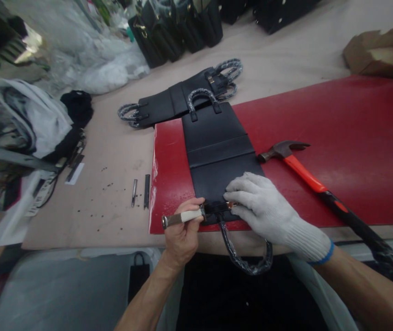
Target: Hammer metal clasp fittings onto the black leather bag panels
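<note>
My bare left hand (183, 234) is closed round a chisel-like hand tool (182, 217) with a brown-and-white handle and a metal end cap. Its working end lies against the near part of a flat black leather bag panel (217, 138), where I cannot make out the tip. My right hand (267, 211), in a white knit glove, presses the panel, fingers closed at a small gold-coloured metal fitting (230, 205). A film-wrapped handle (246, 264) hangs from the panel over the table edge; another wrapped handle (203, 94) stands at its far end.
Beneath the panel lies a red board (337, 138), with a claw hammer (303, 170) resting on it at right. Two small metal rods (147, 191) lie left of the board. Behind are another black bag piece (168, 101), several black bags (179, 32) and a cardboard tray (385, 53).
</note>
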Demonstrator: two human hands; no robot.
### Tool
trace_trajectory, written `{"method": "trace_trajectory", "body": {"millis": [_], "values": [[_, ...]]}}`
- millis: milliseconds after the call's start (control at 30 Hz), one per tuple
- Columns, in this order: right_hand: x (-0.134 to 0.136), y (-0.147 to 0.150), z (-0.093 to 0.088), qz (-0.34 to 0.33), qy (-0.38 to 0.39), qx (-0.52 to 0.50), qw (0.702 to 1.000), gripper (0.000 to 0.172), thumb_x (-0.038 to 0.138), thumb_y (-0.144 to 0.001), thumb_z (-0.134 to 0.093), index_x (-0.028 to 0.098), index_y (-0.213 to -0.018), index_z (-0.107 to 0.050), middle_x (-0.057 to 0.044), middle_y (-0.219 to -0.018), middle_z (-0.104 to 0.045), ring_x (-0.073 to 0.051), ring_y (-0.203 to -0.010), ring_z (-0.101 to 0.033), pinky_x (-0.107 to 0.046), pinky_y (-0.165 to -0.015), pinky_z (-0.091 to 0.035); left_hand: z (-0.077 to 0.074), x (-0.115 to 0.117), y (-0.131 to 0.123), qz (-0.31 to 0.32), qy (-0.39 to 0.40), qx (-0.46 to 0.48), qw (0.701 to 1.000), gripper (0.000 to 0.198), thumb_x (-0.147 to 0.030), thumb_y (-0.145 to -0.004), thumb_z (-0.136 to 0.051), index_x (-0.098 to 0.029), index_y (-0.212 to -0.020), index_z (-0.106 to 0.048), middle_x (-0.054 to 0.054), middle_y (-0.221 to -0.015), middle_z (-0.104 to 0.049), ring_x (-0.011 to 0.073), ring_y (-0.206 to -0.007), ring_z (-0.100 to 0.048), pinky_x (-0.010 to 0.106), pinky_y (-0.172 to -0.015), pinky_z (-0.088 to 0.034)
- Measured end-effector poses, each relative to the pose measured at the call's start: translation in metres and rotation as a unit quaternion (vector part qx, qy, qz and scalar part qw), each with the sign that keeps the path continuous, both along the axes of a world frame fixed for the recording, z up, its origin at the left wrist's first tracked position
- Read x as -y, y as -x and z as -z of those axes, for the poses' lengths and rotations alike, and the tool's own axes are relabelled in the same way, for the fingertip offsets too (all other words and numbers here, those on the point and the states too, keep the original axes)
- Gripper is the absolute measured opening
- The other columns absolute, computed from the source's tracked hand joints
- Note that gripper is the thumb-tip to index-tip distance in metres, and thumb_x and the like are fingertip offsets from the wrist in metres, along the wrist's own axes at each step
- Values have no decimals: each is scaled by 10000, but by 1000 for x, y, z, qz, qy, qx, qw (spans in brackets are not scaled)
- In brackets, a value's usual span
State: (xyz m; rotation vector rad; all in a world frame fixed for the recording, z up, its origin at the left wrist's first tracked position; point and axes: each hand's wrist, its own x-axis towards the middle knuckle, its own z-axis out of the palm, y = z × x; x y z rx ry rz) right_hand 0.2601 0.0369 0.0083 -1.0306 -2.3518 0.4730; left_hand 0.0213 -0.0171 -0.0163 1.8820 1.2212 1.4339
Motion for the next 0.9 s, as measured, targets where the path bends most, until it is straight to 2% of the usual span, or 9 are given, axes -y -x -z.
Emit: {"method": "trace_trajectory", "body": {"millis": [300, 533, 900], "values": [[0, 0, 1, -2, -1, -4, 1000, 192, 161, -925, -672, 194, -1105, -728, -73, -1161, -692, -281, -1066, -614, -536, -1060, -446, 2, 1, -3, -7, -15, -30, 999, 184, -85, -961, -593, -185, -1114, -613, 108, -1174, -720, 224, -1125, -704, 426, -973, -607], [0, 0, 2, 0, -5, 1, 1000, 195, 155, -922, -668, 200, -1103, -722, -73, -1147, -693, -281, -1057, -623, -550, -1065, -448, 5, 11, -8, -59, -22, -51, 997, 200, -86, -972, -558, -197, -1134, -593, 111, -1195, -707, 234, -1154, -693, 465, -1005, -593], [0, -1, 2, -2, -5, -2, 1000, 210, 160, -923, -663, 200, -1120, -722, -77, -1169, -686, -289, -1068, -615, -555, -1060, -450, 1, 0, -7, -5, -21, -38, 999, 224, -69, -960, -558, -202, -1137, -594, 115, -1184, -711, 236, -1142, -694, 448, -994, -596]]}}
